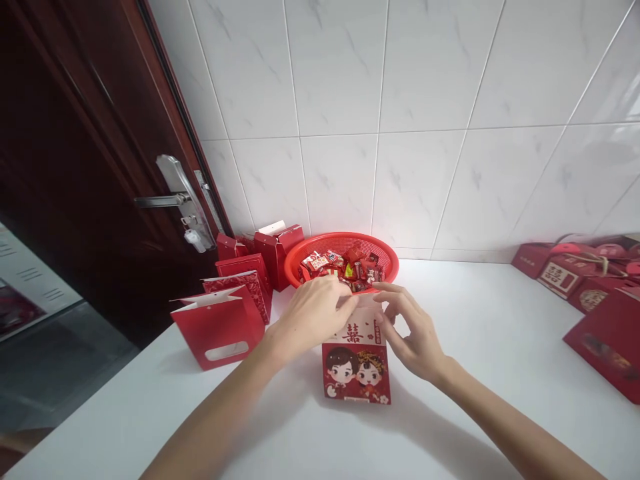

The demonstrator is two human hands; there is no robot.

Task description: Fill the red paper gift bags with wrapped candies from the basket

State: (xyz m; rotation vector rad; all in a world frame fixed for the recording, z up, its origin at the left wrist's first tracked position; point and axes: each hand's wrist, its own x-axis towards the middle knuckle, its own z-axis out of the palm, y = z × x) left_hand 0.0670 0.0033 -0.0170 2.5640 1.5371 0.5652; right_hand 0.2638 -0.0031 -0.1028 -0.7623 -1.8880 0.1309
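Observation:
A red and white paper gift box [356, 370] stands on the white table in front of me, printed with a cartoon couple and a red character above them. At its upper left edge, my left hand [317, 310] is closed with the fingers bent over the top. My right hand [411, 327] grips the upper right edge, its thumb on the near side and its fingers curled over. The fingers partly hide the box's top. Right behind the box sits a red plastic basket [393, 267] of wrapped candies [345, 265].
Several red gift boxes [213, 333] stand upright on the left of the white table [480, 313]. More red boxes [560, 277] lie along the right side. A tiled wall [340, 180] closes off the back, and a dark wooden door [100, 133] with a metal handle is at the left.

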